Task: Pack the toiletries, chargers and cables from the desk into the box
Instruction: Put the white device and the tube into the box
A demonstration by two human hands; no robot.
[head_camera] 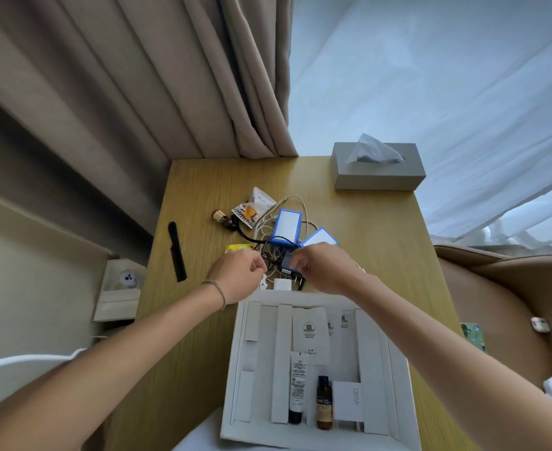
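Observation:
An open white box (pixel 239 369) lies at the desk's near edge. Inside it are a white tube (pixel 298 387), a brown bottle (pixel 324 403) and a white 120W charger (pixel 349 402). Beyond the box sits a tangle of cables (pixel 287 216) with two blue-edged white chargers (pixel 287 227). My right hand (pixel 323 271) grips a dark plug adapter (pixel 288 263) above the tangle. My left hand (pixel 240 276) pinches a white cable beside it. A small white charger (pixel 280 283) rests just past the box's far wall.
A black comb (pixel 177 252), a small brown bottle (pixel 224 219), a snack packet (pixel 252 209) and a yellow packet (pixel 237 248) lie on the wooden desk (pixel 365 239). A grey tissue box (pixel 377 167) stands at the back right. Curtains hang behind; a tan chair (pixel 512 304) is at right.

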